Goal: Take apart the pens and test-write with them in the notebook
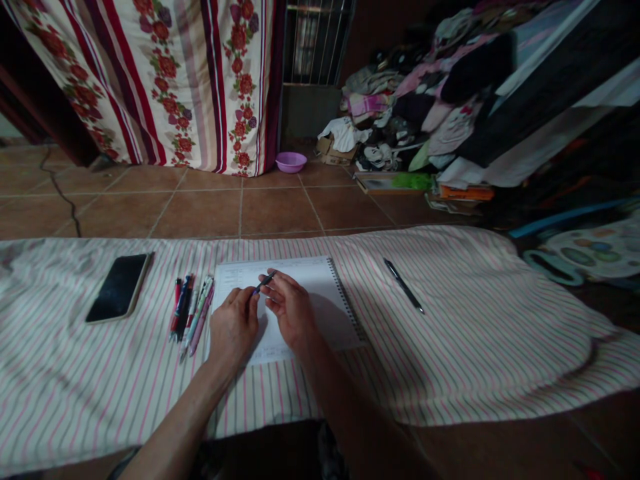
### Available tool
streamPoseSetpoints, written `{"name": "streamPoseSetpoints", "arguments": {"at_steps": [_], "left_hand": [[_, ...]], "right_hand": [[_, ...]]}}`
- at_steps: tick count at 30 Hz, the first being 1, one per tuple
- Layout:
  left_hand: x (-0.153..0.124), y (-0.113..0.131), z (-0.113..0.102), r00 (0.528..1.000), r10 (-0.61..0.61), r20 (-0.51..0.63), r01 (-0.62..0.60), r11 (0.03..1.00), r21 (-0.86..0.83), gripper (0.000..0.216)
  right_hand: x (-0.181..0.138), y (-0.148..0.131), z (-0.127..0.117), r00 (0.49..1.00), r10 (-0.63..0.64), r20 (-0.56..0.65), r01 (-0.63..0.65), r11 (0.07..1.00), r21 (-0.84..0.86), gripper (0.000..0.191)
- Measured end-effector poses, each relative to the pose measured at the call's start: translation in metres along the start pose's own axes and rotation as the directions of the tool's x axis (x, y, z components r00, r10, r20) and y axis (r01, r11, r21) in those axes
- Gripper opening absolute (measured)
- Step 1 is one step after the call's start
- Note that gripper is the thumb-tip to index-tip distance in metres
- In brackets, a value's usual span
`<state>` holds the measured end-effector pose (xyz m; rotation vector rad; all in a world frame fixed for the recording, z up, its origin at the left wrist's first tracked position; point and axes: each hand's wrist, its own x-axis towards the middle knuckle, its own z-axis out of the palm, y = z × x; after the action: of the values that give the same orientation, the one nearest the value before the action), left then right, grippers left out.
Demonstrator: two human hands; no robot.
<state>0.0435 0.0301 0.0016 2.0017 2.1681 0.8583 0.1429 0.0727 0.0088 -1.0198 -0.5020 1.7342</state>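
Note:
Above a white spiral notebook (320,307), a dark pen (265,281) is held between my two hands. My left hand (234,323) pinches its lower end, where a bit of blue or purple shows. The fingers of my right hand (290,307) are curled round the upper end. Left of the notebook lies a bunch of several pens (193,313) in red, blue, white, green and pink. One black pen (404,287) rests by itself on the striped cloth to the right.
A smartphone (119,288) lies on the striped cloth (475,320) at the left. Beyond it, on the tiled floor, stand a purple basin (291,161) and a heap of clothes (415,100). A flowered curtain (195,80) hangs at the back left.

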Motion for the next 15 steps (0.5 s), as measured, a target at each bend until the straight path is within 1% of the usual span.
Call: {"name": "streamPoseSetpoints", "arguments": {"at_steps": [10, 15], "left_hand": [[-0.0005, 0.0003, -0.0008, 1.000, -0.001, 0.008, 0.001, 1.000, 0.018, 0.029], [-0.0009, 0.0005, -0.0003, 1.000, -0.003, 0.006, 0.003, 1.000, 0.020, 0.028]], "right_hand": [[0.0001, 0.0032, -0.0015, 0.999, -0.039, 0.018, 0.039, 0.999, -0.031, 0.027], [-0.0001, 0.0027, -0.0004, 1.000, -0.031, 0.004, 0.031, 0.999, -0.029, 0.025]]}}
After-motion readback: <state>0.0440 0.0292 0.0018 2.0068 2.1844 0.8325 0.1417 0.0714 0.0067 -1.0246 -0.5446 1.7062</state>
